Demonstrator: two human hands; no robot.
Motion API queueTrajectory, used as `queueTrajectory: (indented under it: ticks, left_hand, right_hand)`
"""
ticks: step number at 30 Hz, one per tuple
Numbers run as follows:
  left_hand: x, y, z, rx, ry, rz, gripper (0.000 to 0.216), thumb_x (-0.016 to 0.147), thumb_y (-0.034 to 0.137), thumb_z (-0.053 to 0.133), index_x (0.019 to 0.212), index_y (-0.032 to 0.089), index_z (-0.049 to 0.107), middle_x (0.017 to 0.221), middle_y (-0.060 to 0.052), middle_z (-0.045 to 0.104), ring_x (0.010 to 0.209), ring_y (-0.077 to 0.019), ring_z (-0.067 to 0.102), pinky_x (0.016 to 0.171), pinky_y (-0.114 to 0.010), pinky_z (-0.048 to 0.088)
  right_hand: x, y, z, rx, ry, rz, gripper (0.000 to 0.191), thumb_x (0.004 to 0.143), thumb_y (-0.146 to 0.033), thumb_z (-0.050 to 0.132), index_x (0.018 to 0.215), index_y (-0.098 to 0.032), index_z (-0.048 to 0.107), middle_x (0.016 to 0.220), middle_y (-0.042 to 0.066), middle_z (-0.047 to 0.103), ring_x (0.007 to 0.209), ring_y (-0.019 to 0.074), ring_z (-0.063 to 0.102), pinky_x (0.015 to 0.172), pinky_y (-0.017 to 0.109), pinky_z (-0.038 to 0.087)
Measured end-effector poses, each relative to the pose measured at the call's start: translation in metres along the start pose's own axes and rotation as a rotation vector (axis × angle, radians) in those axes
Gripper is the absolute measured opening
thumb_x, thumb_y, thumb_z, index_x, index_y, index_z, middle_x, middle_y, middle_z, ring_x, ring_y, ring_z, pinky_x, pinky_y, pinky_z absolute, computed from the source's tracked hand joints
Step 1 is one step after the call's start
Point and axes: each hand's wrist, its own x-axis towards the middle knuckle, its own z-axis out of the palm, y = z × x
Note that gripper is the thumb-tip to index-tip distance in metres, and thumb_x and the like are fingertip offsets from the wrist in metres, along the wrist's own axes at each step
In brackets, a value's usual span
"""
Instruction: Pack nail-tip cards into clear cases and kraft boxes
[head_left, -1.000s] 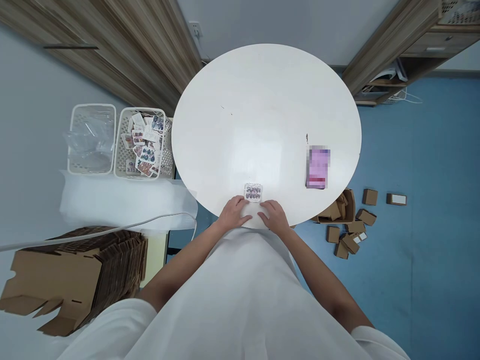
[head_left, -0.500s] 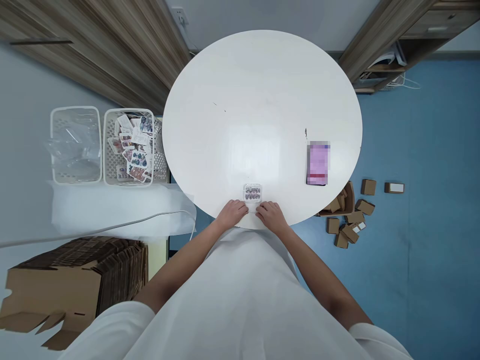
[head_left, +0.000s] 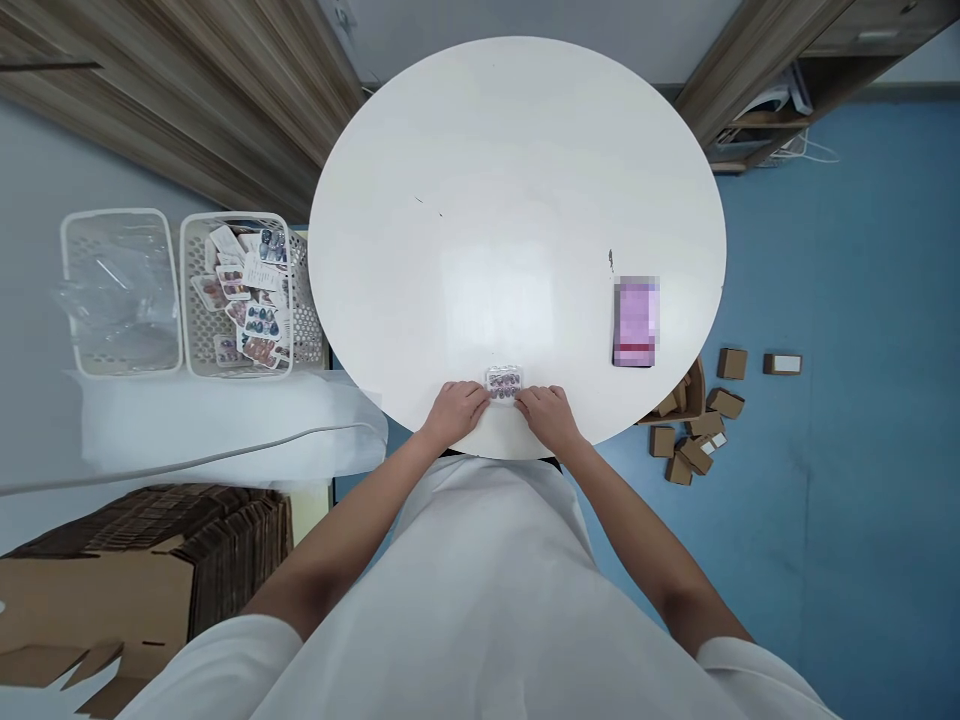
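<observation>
Bright even indoor light; soft glare on white table; fisheye bending at edges.

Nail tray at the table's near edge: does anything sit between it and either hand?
Nothing visible does. The left hand and right hand both touch the nail tray from either side on the white table.

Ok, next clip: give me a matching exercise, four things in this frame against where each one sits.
Things:
1. nail set
2. purple packet
3. small brown boxes
4. basket of nail cards

Places:
A. on the blue floor, right of the table
B. on the table, toward its right edge
C. left of the table
D. at the table's near edge, between both hands

Pairs: 1-D, 2-B, 3-A, 4-C
</observation>
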Motion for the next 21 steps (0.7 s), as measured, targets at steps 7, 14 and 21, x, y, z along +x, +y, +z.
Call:
queueTrajectory:
  ticks: [7,14,21]
  left_hand:
    - [0.007,-0.004,0.001,-0.108,0.016,-0.076,0.025,0.089,0.028,0.033,0.092,0.02,0.057,0.092,-0.003,0.063,0.085,-0.0163,0.056,0.071,-0.03,0.041]
    - [0.011,-0.006,0.003,-0.165,0.042,-0.219,0.024,0.088,0.03,0.036,0.095,0.022,0.057,0.089,-0.001,0.066,0.079,-0.0164,0.06,0.071,-0.03,0.042]
    - [0.01,0.0,0.0,-0.038,0.13,-0.334,0.022,0.085,0.026,0.04,0.1,0.022,0.056,0.097,-0.005,0.064,0.091,-0.0211,0.058,0.081,-0.038,0.038]
  right_hand:
    - [-0.001,0.012,-0.013,0.223,-0.044,-0.01,0.028,0.086,-0.039,0.042,0.103,-0.02,0.054,0.098,0.007,0.059,0.087,0.0187,0.053,0.075,0.031,0.035]
    - [0.014,0.014,-0.014,0.355,-0.05,0.218,0.022,0.088,-0.031,0.036,0.086,-0.022,0.056,0.085,0.002,0.062,0.076,0.0148,0.055,0.064,0.026,0.037]
    - [0.02,0.012,-0.013,0.339,-0.041,0.333,0.016,0.085,-0.031,0.041,0.083,-0.023,0.055,0.08,0.0,0.063,0.07,0.0145,0.054,0.057,0.025,0.036]
